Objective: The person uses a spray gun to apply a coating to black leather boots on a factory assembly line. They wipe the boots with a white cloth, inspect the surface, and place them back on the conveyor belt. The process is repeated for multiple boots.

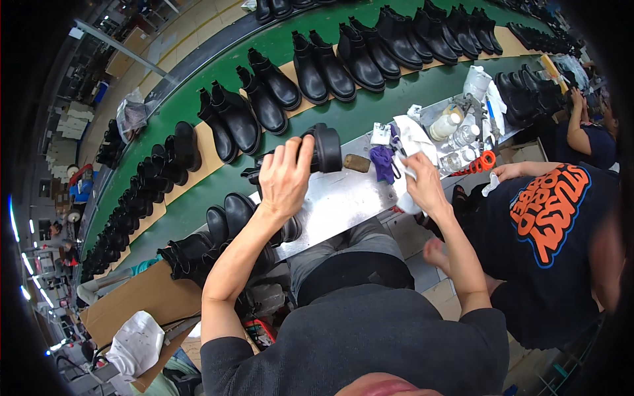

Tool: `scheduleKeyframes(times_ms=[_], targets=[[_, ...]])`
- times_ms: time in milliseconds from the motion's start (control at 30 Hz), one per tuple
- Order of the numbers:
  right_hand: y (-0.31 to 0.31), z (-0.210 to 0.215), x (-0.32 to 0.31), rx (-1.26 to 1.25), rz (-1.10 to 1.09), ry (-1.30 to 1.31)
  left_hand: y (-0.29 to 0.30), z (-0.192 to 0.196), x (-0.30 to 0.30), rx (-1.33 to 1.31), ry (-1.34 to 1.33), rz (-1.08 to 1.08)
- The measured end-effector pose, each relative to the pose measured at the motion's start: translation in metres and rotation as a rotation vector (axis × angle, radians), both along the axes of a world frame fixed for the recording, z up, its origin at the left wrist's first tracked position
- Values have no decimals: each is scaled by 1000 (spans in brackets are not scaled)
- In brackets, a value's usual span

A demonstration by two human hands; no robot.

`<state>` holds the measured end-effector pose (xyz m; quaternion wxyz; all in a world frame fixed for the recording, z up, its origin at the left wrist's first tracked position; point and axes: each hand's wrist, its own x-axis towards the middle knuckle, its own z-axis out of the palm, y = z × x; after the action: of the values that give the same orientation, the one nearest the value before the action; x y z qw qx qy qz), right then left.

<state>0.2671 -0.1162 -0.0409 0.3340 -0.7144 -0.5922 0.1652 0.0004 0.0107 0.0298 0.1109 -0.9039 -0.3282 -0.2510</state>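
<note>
My left hand [285, 175] is wrapped round a black leather ankle boot [325, 148], raised above the metal work surface [323, 208]. The boot lies tilted, with its toe end to the right of my fingers; much of its shaft is hidden under the hand. On the right, my right hand [424, 185] is closed on a white cloth [407, 201], which looks blurred. Between the hands lie a small brown block [357, 163] and a purple cloth [382, 162]. Several black boots [238, 210] stand just left of the metal surface, beside my left forearm.
Beyond the surface, rows of black boots [360, 56] line a green conveyor [191, 198]. Clear bottles [457, 138] and an orange coil [485, 160] stand at the right. A co-worker in a dark printed shirt [548, 211] is close on my right. Cardboard [142, 300] sits at lower left.
</note>
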Motion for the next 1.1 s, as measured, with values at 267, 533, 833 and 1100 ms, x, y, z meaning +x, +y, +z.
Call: scheduleKeyframes(times_ms=[267, 533, 833, 1100], targets=[[42, -10, 28, 215, -98, -109, 5, 8, 18, -361, 126, 70], [-22, -102, 329, 227, -931, 136, 18, 43, 26, -801, 354, 52], [51, -159, 383, -351, -527, 507, 31, 43, 14, -520, 400, 32], [52, -121, 360, 67, -452, 407, 83, -18, 22, 212, 292, -91]])
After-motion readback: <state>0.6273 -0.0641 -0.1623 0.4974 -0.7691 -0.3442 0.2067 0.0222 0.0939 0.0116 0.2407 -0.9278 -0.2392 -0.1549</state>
